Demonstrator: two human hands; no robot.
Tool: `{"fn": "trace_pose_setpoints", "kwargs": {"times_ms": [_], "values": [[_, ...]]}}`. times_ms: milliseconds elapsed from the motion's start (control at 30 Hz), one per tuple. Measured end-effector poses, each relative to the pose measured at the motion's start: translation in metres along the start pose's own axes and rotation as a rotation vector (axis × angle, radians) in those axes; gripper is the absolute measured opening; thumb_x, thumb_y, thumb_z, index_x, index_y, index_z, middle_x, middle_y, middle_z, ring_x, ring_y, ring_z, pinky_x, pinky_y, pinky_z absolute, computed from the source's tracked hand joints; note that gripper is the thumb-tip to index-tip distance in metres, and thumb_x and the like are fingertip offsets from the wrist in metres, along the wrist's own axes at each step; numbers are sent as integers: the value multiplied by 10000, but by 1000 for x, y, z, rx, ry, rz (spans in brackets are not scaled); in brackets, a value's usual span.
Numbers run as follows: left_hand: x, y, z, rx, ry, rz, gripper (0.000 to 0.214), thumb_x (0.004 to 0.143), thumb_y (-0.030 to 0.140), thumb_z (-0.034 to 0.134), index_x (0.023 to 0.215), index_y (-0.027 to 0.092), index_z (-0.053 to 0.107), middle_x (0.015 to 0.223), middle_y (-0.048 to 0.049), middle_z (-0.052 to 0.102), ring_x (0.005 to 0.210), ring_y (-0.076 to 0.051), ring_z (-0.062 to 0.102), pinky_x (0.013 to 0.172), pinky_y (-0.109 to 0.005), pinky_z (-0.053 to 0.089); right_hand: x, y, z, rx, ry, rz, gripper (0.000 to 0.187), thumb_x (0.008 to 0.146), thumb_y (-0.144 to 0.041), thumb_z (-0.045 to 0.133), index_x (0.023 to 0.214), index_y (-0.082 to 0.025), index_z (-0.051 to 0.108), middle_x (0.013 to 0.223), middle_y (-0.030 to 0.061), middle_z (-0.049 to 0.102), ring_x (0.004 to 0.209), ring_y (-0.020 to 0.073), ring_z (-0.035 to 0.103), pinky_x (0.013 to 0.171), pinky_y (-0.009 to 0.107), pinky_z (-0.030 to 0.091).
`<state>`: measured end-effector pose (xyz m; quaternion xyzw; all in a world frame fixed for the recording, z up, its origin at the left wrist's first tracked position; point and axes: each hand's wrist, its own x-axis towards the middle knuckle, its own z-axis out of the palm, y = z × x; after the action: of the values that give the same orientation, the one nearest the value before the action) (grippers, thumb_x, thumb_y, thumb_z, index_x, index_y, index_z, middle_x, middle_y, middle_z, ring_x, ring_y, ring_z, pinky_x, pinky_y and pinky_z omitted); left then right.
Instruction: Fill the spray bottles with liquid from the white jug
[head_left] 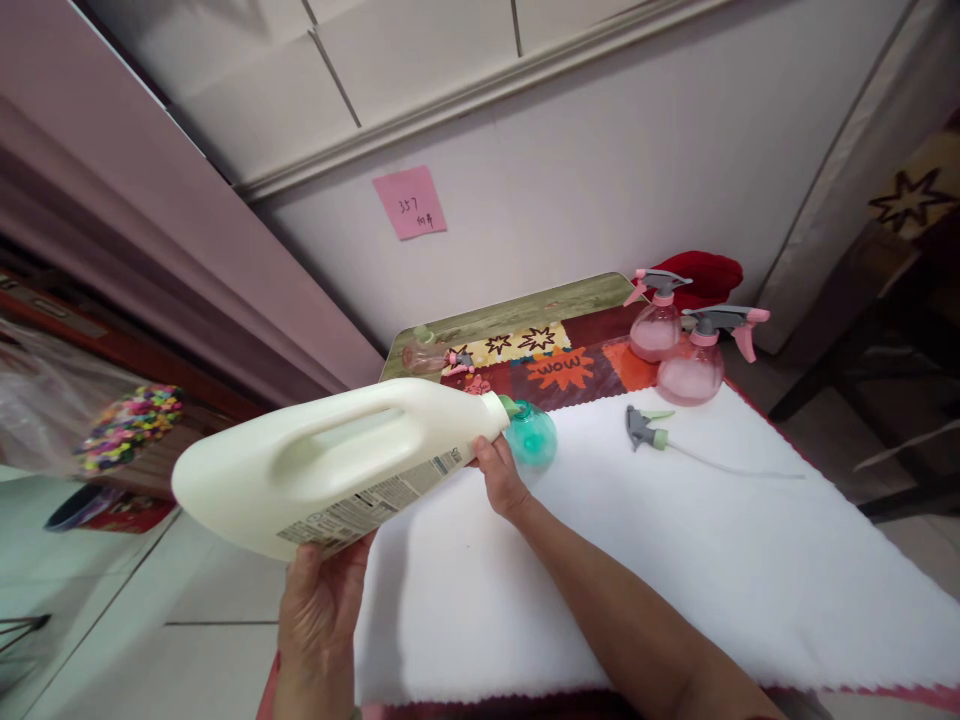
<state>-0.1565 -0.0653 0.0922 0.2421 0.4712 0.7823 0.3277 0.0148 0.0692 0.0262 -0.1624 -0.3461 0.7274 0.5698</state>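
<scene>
Tilted mouth-down toward the right, a big white jug [345, 480] hangs over the near left part of the table, its mouth at the neck of a round teal bottle [532, 445]; whether the two touch is hard to make out. The left hand [322, 600] is clasped on the jug's lower edge toward its base, and the right hand [504, 480] grips it just below the neck. The teal bottle stands on a white fluffy cloth [637, 560]. Right of it lies a grey-and-green spray head [643, 430] with its tube stretched out. Beyond that stand two spray bottles with pink liquid, the nearer [690, 375] beside the farther [655, 330]. A clear bottle [425, 355] lies on the patterned cover [559, 370] at the back, below a pink note [410, 203] on the wall.
</scene>
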Motion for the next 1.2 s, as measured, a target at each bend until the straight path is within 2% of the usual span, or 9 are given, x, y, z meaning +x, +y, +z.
{"fn": "trace_pose_setpoints", "kwargs": {"times_ms": [233, 367, 567, 867, 1200], "values": [[-1, 1, 2, -18, -22, 10, 710, 635, 410, 907, 1297, 326, 665, 1522, -6, 554, 1436, -361, 436, 946, -445, 616, 1, 5, -2, 6, -9, -15, 617, 837, -609, 670, 1296, -199, 625, 1179, 98, 725, 1002, 252, 695, 822, 374, 614], [-2, 1, 3, -19, -31, 16, 695, 645, 410, 900, 1295, 332, 665, 1513, -9, 563, 1432, -357, 446, 945, -450, 615, 1, 4, -2, 2, -3, -26, 607, 838, -605, 670, 1287, -199, 631, 1176, 95, 724, 1008, 248, 691, 850, 379, 609], [-2, 0, 2, -28, -17, 4, 707, 637, 403, 908, 1294, 316, 664, 1482, -22, 594, 1450, -354, 422, 1019, -472, 570, 1, 2, -1, -9, -11, -22, 611, 835, -615, 659, 1281, -200, 631, 1170, 100, 722, 1010, 255, 690, 824, 377, 611], [-2, 3, 5, -5, -25, 12, 722, 642, 420, 902, 1315, 333, 654, 1506, -8, 571, 1443, -355, 431, 928, -434, 624, 0, 2, -1, 13, -13, -11, 616, 833, -605, 664, 1292, -197, 616, 1147, 99, 723, 951, 239, 693, 771, 365, 619], [-1, 0, 0, -35, -15, 6, 657, 654, 392, 895, 1270, 331, 674, 1463, -7, 611, 1472, -343, 392, 1117, -532, 464, 0, 2, -1, 5, -16, -16, 592, 847, -596, 657, 1292, -207, 620, 1172, 95, 715, 980, 242, 690, 805, 373, 611]]}}
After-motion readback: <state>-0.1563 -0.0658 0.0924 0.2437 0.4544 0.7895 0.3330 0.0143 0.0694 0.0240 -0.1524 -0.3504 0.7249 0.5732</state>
